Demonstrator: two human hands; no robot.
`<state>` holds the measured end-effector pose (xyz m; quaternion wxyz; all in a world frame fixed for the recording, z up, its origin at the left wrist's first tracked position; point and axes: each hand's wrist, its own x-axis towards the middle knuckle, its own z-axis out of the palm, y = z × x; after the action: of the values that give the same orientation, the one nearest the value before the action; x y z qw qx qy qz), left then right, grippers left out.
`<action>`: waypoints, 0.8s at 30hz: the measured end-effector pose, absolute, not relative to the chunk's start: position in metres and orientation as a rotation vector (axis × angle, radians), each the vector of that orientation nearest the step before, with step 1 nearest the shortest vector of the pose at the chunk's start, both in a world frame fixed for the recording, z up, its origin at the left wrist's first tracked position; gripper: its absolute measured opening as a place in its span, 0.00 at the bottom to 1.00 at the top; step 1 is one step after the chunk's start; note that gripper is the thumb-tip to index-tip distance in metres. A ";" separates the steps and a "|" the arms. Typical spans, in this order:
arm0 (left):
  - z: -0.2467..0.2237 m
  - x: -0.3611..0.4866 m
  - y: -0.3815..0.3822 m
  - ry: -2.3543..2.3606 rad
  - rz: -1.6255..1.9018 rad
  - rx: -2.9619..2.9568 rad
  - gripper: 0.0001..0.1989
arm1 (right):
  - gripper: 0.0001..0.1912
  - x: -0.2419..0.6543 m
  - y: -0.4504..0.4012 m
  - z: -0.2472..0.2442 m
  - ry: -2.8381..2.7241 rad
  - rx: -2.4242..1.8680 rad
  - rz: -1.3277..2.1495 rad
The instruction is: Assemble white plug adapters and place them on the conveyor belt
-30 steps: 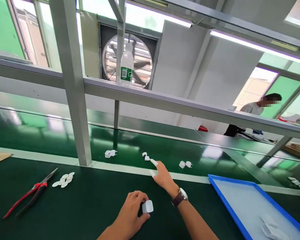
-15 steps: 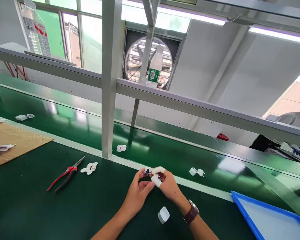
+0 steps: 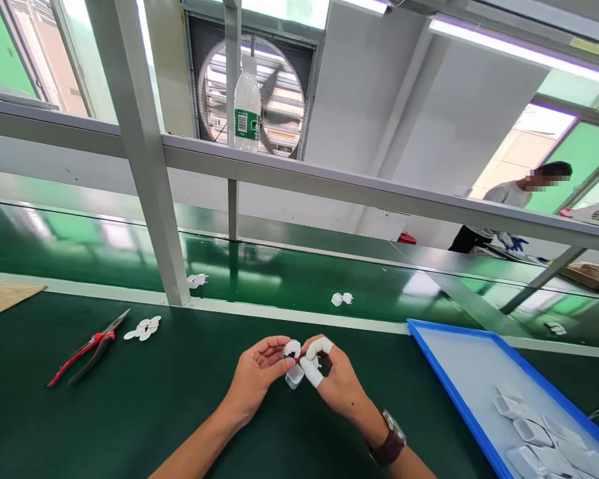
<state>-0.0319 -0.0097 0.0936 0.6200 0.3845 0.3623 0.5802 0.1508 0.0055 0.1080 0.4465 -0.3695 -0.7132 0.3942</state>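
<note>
Assembly looks mid-step: the left hand (image 3: 254, 372) pinches a small white plug insert (image 3: 292, 347), while the right hand (image 3: 337, 382), fingertips capped in white cots, grips a white plastic charger shell (image 3: 294, 377) just below it. Shell's open mouth tilts toward twelve o'clock, its long axis running roughly twelve-to-six. Seating the insert probably needs careful alignment.
</note>
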 end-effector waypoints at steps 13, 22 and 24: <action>0.071 -0.033 -0.014 1.282 1.091 1.643 0.50 | 0.22 0.191 0.014 0.082 -1.526 -1.003 0.903; 0.056 -0.026 -0.016 1.282 1.172 1.868 0.18 | 0.20 0.203 0.000 0.085 -1.859 -0.865 0.515; 0.059 -0.027 -0.019 1.272 1.252 1.901 0.17 | 0.23 0.201 -0.003 0.084 -1.893 -0.851 0.499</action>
<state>-0.0268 -0.0189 0.0590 0.2639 0.7031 0.4707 0.4631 0.2008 -0.0034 0.0837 0.4825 -0.3493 -0.7767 0.2049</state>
